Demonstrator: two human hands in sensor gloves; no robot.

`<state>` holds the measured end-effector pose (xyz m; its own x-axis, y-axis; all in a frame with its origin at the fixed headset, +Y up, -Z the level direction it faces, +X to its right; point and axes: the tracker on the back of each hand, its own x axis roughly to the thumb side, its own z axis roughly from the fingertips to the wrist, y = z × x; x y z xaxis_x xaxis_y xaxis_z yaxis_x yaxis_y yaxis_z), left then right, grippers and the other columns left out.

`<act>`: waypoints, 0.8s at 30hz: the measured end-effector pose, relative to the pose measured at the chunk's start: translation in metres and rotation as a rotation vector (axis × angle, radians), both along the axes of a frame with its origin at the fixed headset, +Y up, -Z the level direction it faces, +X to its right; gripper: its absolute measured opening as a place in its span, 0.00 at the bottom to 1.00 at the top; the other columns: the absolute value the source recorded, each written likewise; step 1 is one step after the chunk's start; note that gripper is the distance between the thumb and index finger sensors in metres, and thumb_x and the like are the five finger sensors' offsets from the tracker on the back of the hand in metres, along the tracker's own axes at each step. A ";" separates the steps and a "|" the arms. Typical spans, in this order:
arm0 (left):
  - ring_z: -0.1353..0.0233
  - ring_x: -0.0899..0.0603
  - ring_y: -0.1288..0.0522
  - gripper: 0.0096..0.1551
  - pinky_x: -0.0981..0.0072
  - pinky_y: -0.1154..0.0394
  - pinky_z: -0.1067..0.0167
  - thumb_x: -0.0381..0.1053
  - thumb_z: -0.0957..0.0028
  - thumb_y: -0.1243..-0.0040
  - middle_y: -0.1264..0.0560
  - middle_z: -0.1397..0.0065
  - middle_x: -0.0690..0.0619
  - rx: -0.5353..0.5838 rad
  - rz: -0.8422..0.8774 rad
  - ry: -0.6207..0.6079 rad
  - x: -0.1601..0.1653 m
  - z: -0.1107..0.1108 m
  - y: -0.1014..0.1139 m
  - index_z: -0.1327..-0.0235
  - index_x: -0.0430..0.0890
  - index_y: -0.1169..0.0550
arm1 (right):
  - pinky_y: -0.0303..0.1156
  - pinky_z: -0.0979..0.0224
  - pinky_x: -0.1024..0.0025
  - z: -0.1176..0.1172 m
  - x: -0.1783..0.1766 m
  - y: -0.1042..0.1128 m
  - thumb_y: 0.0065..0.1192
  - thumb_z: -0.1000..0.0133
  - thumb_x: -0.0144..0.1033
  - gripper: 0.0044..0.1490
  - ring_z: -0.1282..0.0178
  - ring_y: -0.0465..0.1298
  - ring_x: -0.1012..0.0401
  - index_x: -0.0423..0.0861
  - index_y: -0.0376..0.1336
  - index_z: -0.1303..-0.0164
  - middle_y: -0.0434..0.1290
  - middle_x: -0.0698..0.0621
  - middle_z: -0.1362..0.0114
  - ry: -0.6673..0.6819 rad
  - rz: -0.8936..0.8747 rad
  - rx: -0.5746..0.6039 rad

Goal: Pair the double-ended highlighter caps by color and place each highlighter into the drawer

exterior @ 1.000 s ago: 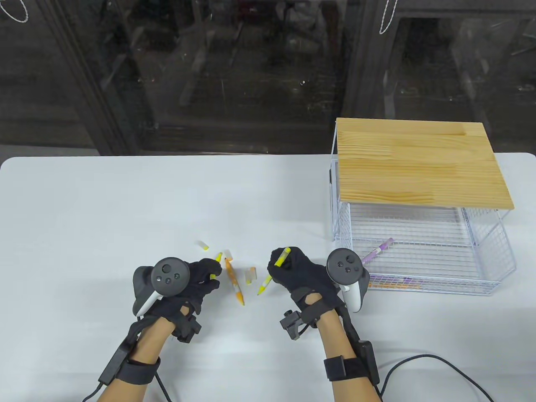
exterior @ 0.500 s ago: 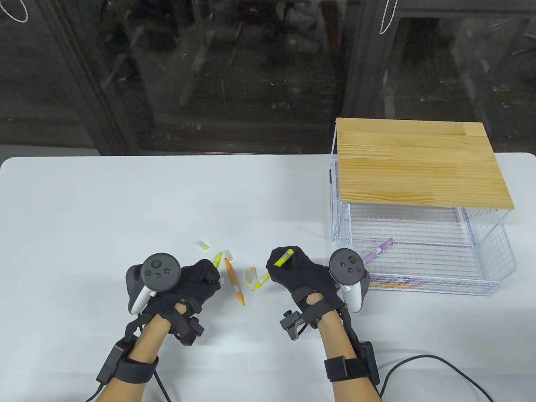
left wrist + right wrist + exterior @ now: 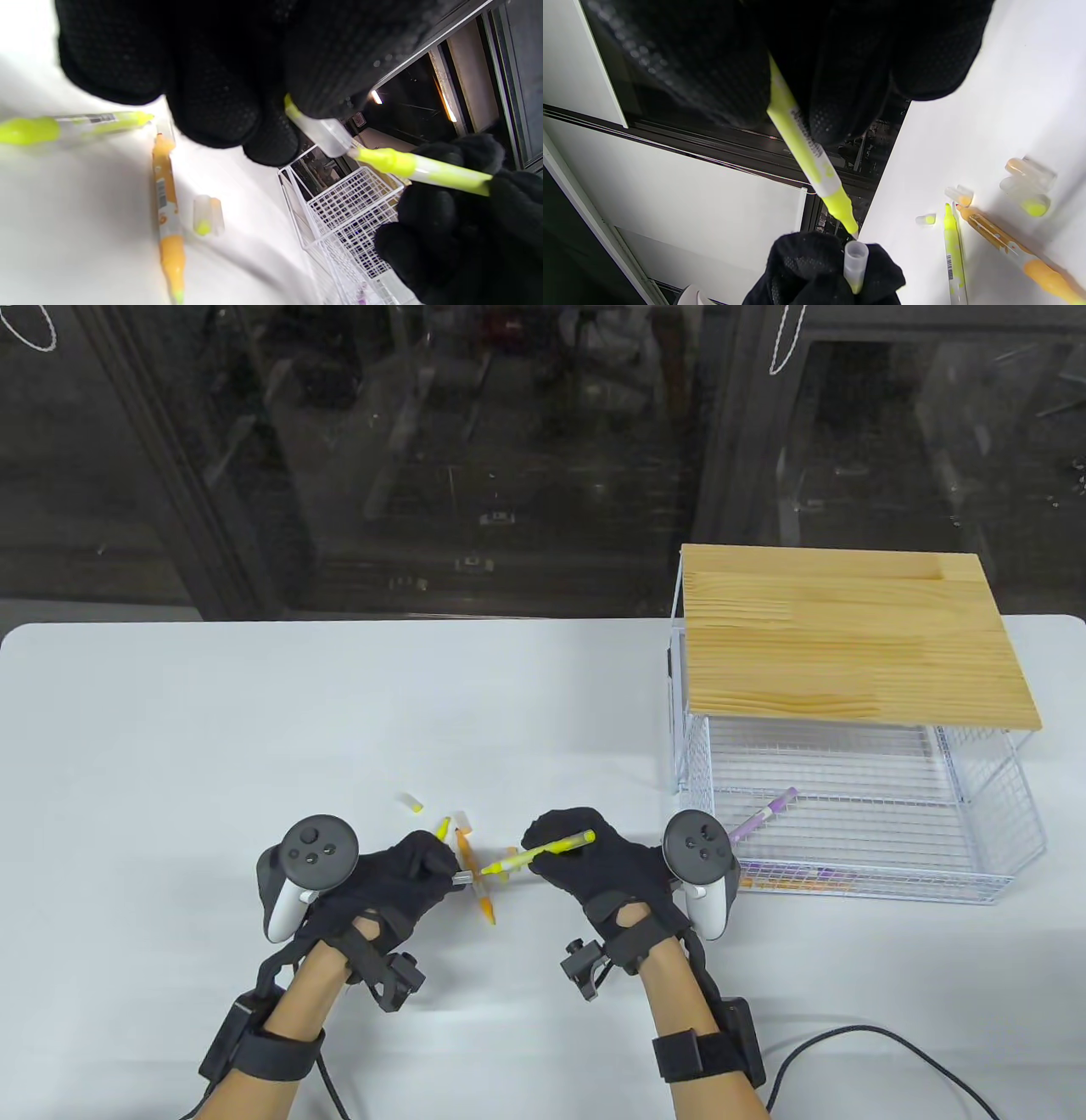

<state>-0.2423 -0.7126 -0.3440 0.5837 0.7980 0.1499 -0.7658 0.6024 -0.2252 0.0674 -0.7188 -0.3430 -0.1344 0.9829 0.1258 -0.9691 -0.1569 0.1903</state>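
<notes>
My right hand (image 3: 551,844) grips a yellow highlighter (image 3: 543,853) by its barrel, its bare tip pointing left. My left hand (image 3: 445,869) pinches a clear cap (image 3: 462,880) with a yellow end. In the left wrist view the yellow highlighter's tip (image 3: 382,159) sits at the open mouth of the cap (image 3: 322,131). The right wrist view shows the highlighter (image 3: 806,156) just above the cap (image 3: 855,262). An orange highlighter (image 3: 479,895) and a second yellow highlighter (image 3: 443,829) lie uncapped on the table below the hands. The wire drawer (image 3: 993,823) stands pulled out at the right.
Loose caps lie near the pens: one yellow-tipped (image 3: 413,803), one clear (image 3: 462,819), more in the right wrist view (image 3: 1026,182). A purple highlighter (image 3: 768,813) lies in the drawer under a wooden top (image 3: 848,636). A cable (image 3: 891,1044) runs along the front right.
My right hand has swung the yellow highlighter from steep to nearly level, tip moving left. My left hand has shifted right with the cap, so tip and cap now meet.
</notes>
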 end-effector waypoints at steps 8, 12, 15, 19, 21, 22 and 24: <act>0.50 0.44 0.13 0.20 0.45 0.17 0.53 0.48 0.60 0.30 0.10 0.44 0.56 -0.015 0.035 0.001 0.000 0.000 -0.001 0.53 0.55 0.18 | 0.76 0.35 0.52 0.000 -0.004 -0.001 0.79 0.54 0.42 0.27 0.43 0.84 0.56 0.61 0.69 0.44 0.78 0.56 0.33 0.025 -0.014 -0.007; 0.50 0.44 0.13 0.21 0.46 0.17 0.53 0.48 0.60 0.31 0.10 0.44 0.56 -0.020 0.040 -0.011 0.001 0.000 -0.001 0.51 0.56 0.18 | 0.76 0.35 0.52 0.001 -0.007 -0.001 0.79 0.54 0.42 0.27 0.43 0.84 0.56 0.60 0.69 0.44 0.78 0.55 0.33 0.040 -0.023 -0.008; 0.50 0.43 0.13 0.23 0.45 0.17 0.53 0.47 0.59 0.32 0.10 0.44 0.55 -0.034 0.071 -0.031 0.003 0.001 -0.002 0.48 0.55 0.17 | 0.76 0.35 0.52 0.001 -0.009 -0.001 0.79 0.54 0.42 0.28 0.43 0.84 0.56 0.60 0.69 0.44 0.78 0.55 0.33 0.049 -0.020 -0.013; 0.50 0.43 0.13 0.25 0.44 0.17 0.53 0.46 0.59 0.33 0.10 0.43 0.54 -0.048 0.081 -0.047 0.005 0.001 -0.003 0.45 0.56 0.18 | 0.76 0.35 0.52 0.001 -0.009 -0.001 0.78 0.54 0.41 0.28 0.43 0.84 0.56 0.60 0.69 0.43 0.78 0.55 0.33 0.057 -0.033 -0.014; 0.50 0.43 0.13 0.25 0.45 0.17 0.53 0.46 0.58 0.34 0.10 0.43 0.54 -0.053 0.077 -0.062 0.005 0.001 -0.003 0.44 0.56 0.18 | 0.76 0.35 0.52 0.001 -0.009 -0.001 0.78 0.54 0.41 0.28 0.43 0.84 0.56 0.60 0.69 0.43 0.78 0.55 0.33 0.061 -0.038 -0.015; 0.50 0.43 0.13 0.25 0.44 0.17 0.53 0.46 0.58 0.34 0.11 0.43 0.54 -0.054 0.081 -0.068 0.006 0.001 -0.003 0.44 0.56 0.18 | 0.76 0.35 0.52 0.001 -0.010 -0.001 0.79 0.54 0.41 0.28 0.43 0.84 0.56 0.61 0.69 0.43 0.78 0.55 0.32 0.065 -0.037 -0.015; 0.49 0.43 0.13 0.26 0.44 0.17 0.53 0.46 0.58 0.34 0.11 0.43 0.54 -0.058 0.081 -0.083 0.008 0.001 -0.004 0.43 0.56 0.18 | 0.76 0.35 0.52 0.001 -0.010 -0.001 0.78 0.54 0.41 0.28 0.43 0.84 0.56 0.61 0.69 0.43 0.78 0.55 0.32 0.072 -0.038 -0.015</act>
